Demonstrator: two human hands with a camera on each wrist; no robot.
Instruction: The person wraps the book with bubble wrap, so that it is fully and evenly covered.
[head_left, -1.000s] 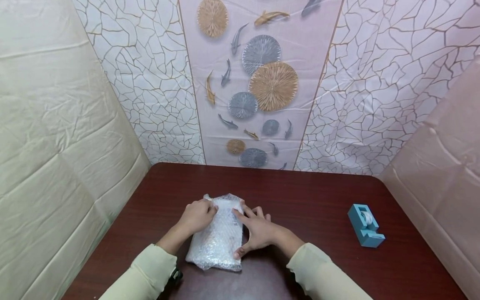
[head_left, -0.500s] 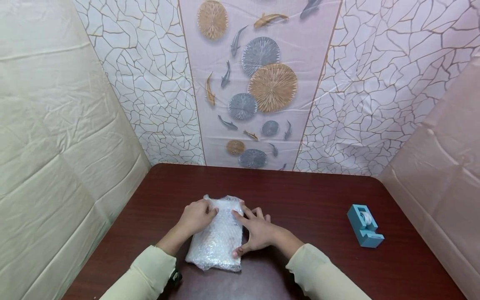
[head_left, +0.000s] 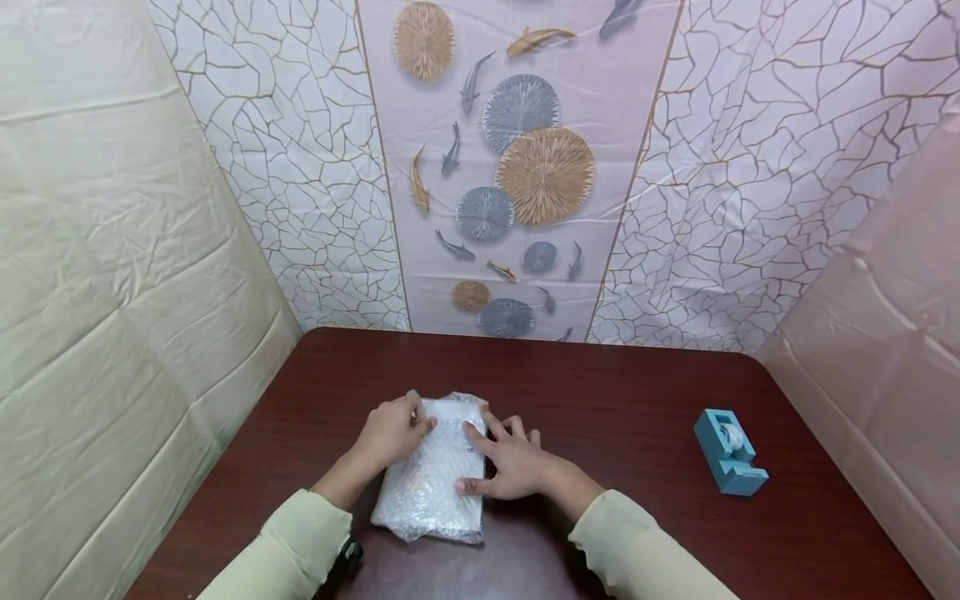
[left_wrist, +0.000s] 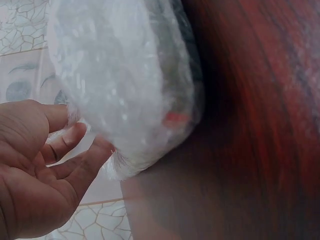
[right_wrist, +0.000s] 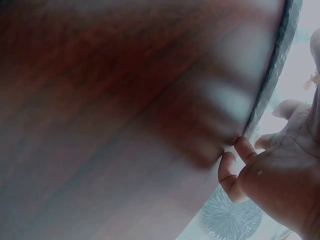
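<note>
A flat packet in clear bubble wrap (head_left: pixel 431 487) lies on the table, its long side running away from me. At its far left corner my left hand (head_left: pixel 392 431) pinches the wrap between thumb and bent fingers. The left wrist view shows those fingers (left_wrist: pixel 92 157) at the end of the bulging bubble wrap (left_wrist: pixel 115 65), where a small red patch shows through. My right hand (head_left: pixel 513 462) rests spread along the packet's right side, thumb and index finger on top. In the right wrist view, the other fingers (right_wrist: pixel 245 150) of this hand reach the packet's side edge.
A light blue tape dispenser (head_left: pixel 731 452) with a roll of clear tape stands on the right of the dark red-brown table (head_left: pixel 600 400). Patterned cloth (head_left: pixel 645 250) hangs behind the table's far edge, and pale cloth (head_left: pixel 135 317) hangs at both sides.
My right thumb has slid from the packet's lower right edge up and inward onto its top. The left hand and the packet have hardly moved.
</note>
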